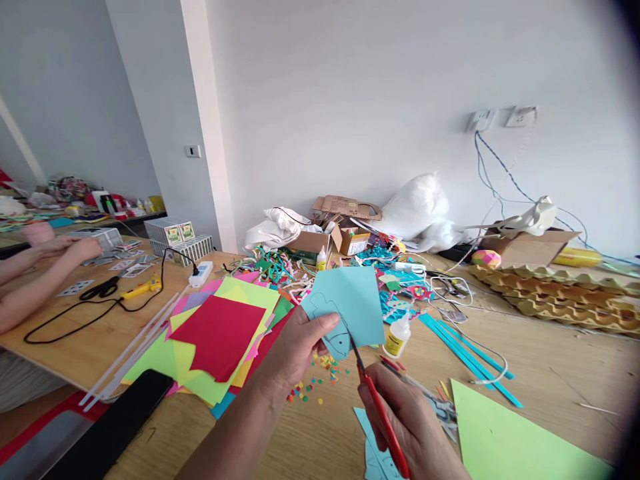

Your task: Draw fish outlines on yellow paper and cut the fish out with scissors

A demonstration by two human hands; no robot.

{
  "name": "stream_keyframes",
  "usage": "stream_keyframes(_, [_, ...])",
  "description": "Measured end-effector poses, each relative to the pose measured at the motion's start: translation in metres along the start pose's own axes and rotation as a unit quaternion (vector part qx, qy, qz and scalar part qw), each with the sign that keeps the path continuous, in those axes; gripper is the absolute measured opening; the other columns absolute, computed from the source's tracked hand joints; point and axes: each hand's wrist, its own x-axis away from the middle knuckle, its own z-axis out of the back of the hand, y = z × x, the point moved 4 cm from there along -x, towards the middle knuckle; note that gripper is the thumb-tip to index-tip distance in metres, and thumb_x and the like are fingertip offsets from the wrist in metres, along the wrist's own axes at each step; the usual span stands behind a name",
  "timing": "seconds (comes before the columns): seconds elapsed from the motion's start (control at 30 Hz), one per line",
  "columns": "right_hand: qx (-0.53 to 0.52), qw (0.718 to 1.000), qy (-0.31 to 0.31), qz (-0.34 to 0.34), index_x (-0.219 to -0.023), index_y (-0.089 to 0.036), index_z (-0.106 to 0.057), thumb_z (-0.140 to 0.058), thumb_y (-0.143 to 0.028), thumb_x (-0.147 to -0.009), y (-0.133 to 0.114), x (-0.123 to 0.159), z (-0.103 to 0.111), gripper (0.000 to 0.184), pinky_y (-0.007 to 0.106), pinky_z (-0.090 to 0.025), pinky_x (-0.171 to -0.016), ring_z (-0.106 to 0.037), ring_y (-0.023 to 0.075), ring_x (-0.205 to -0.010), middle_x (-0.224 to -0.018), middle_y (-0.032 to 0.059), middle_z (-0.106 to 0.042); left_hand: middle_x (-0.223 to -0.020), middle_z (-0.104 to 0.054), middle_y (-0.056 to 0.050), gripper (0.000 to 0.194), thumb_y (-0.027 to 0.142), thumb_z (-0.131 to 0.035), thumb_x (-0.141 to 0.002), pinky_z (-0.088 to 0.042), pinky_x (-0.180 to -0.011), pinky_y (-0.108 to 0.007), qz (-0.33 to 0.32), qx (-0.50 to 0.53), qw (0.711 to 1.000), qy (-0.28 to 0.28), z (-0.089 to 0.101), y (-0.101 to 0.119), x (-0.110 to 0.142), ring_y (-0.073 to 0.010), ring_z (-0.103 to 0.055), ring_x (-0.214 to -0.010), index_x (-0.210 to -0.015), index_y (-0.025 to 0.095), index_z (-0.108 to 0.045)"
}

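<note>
My left hand [295, 350] pinches a light blue sheet of paper [353, 308] with a fish outline drawn on it, holding it up above the wooden table [550, 373]. My right hand [407, 427] grips red-handled scissors [380, 413] whose blades reach into the sheet's lower edge by the drawn fish. Blue offcuts [370, 447] lie under my right hand. Tiny coloured paper dots [313, 387] are scattered below the sheet.
A stack of coloured sheets [220, 340] lies to the left, a glue bottle [397, 337] and blue strips [465, 357] to the right, a green sheet [505, 440] near the front. A black phone [120, 427] lies front left. Another person's arms [45, 267] rest far left near black scissors [100, 289].
</note>
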Motion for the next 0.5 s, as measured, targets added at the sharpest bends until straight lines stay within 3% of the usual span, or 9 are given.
stream_keyframes(0.1, [-0.084, 0.996, -0.022, -0.021, -0.065, -0.024, -0.034, -0.029, -0.063, -0.087, 0.001, 0.000, -0.006, 0.045, 0.023, -0.029, -0.043, -0.038, 0.0116, -0.046, -0.052, -0.0060, -0.039, -0.049, -0.034, 0.008, 0.027, 0.029, -0.061, -0.074, -0.023, -0.039, -0.015, 0.008, 0.019, 1.000, 0.018, -0.002, -0.002, 0.000, -0.0041, -0.028, -0.042, -0.063, 0.018, -0.039])
stream_keyframes(0.2, [-0.202, 0.978, -0.038, -0.037, -0.068, -0.023, -0.039, -0.035, -0.063, -0.086, -0.001, 0.001, -0.014, 0.044, 0.023, -0.033, -0.047, -0.038, 0.0111, -0.047, -0.052, -0.0067, -0.039, -0.047, -0.038, 0.008, 0.022, 0.030, -0.060, -0.072, -0.025, -0.036, -0.015, 0.003, 0.016, 0.999, 0.045, -0.005, -0.004, 0.002, -0.0047, -0.031, -0.039, -0.064, 0.018, -0.044])
stream_keyframes(0.27, [-0.255, 0.966, -0.038, -0.013, -0.069, -0.022, -0.042, -0.037, -0.059, -0.088, -0.004, 0.001, -0.018, 0.042, 0.024, -0.034, -0.050, -0.037, 0.0113, -0.048, -0.051, -0.0063, -0.041, -0.045, -0.039, 0.008, 0.021, 0.031, -0.060, -0.070, -0.026, -0.035, -0.016, 0.002, 0.014, 0.998, 0.065, -0.008, -0.005, 0.003, -0.0048, -0.032, -0.038, -0.065, 0.018, -0.045])
stream_keyframes(0.37, [-0.287, 0.957, -0.026, 0.030, -0.065, -0.022, -0.043, -0.037, -0.051, -0.092, -0.005, 0.000, -0.021, 0.041, 0.025, -0.033, -0.050, -0.036, 0.0115, -0.047, -0.049, -0.0050, -0.043, -0.044, -0.039, 0.009, 0.022, 0.032, -0.061, -0.069, -0.028, -0.035, -0.015, 0.004, 0.013, 0.997, 0.079, -0.013, -0.006, 0.005, -0.0045, -0.033, -0.037, -0.063, 0.018, -0.045])
stream_keyframes(0.5, [-0.294, 0.955, 0.017, 0.035, -0.066, -0.022, -0.048, -0.037, -0.049, -0.093, 0.002, 0.002, -0.026, 0.039, 0.026, -0.037, -0.052, -0.040, 0.0132, -0.048, -0.050, -0.0031, -0.047, -0.044, -0.041, 0.008, 0.022, 0.034, -0.060, -0.067, -0.028, -0.035, -0.016, 0.008, 0.008, 0.997, 0.075, -0.018, -0.007, 0.005, -0.0047, -0.034, -0.037, -0.061, 0.017, -0.047])
